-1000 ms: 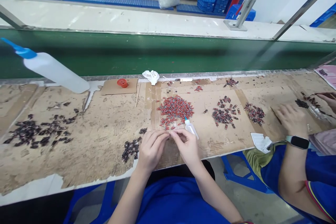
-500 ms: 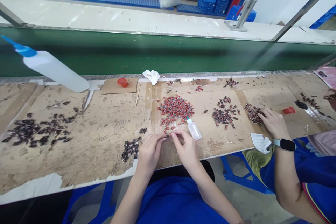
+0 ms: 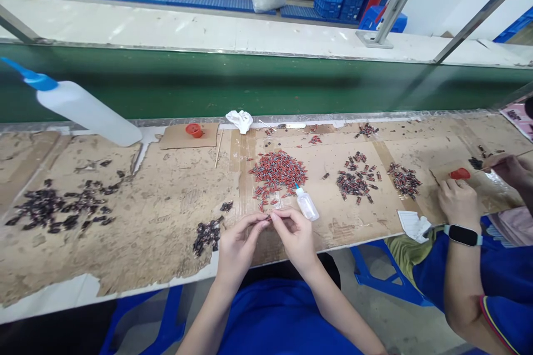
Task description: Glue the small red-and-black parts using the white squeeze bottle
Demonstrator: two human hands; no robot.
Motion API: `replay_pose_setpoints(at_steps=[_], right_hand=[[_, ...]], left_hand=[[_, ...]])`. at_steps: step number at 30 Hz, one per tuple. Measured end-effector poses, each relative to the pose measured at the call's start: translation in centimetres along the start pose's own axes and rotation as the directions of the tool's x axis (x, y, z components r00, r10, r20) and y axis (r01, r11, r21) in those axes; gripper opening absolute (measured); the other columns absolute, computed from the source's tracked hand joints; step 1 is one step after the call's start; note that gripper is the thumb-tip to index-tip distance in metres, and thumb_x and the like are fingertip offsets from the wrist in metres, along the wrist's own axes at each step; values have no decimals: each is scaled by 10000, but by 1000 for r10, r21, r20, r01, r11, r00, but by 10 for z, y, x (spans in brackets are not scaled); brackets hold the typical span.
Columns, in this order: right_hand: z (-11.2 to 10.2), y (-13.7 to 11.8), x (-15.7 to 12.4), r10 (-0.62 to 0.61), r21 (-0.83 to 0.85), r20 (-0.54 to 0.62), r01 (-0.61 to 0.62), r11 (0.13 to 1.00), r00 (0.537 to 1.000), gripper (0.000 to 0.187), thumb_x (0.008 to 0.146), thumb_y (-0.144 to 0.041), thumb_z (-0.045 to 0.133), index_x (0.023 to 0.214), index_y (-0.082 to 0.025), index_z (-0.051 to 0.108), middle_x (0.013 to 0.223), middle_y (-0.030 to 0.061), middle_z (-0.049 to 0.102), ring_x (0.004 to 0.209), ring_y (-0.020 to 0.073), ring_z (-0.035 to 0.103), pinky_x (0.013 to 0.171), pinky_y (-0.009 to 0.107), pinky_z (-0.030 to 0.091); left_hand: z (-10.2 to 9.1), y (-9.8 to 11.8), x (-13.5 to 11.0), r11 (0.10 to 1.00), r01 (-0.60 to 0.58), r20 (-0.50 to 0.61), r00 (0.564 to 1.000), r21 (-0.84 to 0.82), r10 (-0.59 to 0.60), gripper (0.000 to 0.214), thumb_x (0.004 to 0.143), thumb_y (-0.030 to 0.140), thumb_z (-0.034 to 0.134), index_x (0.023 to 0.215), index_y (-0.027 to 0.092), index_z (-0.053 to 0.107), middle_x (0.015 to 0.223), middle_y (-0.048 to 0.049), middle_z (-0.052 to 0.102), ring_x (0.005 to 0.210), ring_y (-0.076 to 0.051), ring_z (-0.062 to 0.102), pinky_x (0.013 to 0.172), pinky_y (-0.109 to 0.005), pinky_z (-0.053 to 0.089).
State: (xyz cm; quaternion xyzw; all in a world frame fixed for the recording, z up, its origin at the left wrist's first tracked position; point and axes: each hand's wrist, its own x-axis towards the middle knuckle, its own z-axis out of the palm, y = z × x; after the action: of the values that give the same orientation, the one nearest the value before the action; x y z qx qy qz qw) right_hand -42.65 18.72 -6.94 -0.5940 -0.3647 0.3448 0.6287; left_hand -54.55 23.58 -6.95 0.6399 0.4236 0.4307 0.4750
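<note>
Over the cardboard-covered bench my left hand and my right hand meet, fingertips pinched. Between them is a small dark-and-red part, largely covered by the fingers, so its kind cannot be made out. Just beyond lies a heap of small red and silver pieces. A small clear dropper bottle with a blue tip lies beside my right hand. To the left of my left hand sits a pile of dark small parts.
A large white squeeze bottle leans at the left. Dark parts are heaped nearby. A red cap rests on cardboard at the back. At right, a co-worker's hand is near another red cap; other part piles lie between us.
My fingertips have drawn slightly closer around the small part, covering more of it. The co-worker's watch-side hand moved right, away from its pile, and their other hand came further into view.
</note>
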Motion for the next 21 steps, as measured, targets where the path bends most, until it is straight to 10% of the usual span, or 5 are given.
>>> replay_pose_setpoints(at_steps=[15,21], right_hand=[[-4,-17,-3,-351,-120,-37,344,931,936,111,840,-146,666,844,-209,757,825,60,751,761,180,716,721,314,607],[-11,-22,-2,-258,-83,11,258,962,966,124,837,-152,661,856,-216,765,839,60,756,788,183,717,743,310,606]], left_hand=[[2,29,-1,951,230,9,972,-205,-233,208,641,334,780,753,165,734,737,-54,749,687,-180,713,699,-269,609],[8,28,0,940,252,9,967,-229,-256,214,615,327,788,719,155,716,704,-56,733,673,-165,699,686,-244,591]])
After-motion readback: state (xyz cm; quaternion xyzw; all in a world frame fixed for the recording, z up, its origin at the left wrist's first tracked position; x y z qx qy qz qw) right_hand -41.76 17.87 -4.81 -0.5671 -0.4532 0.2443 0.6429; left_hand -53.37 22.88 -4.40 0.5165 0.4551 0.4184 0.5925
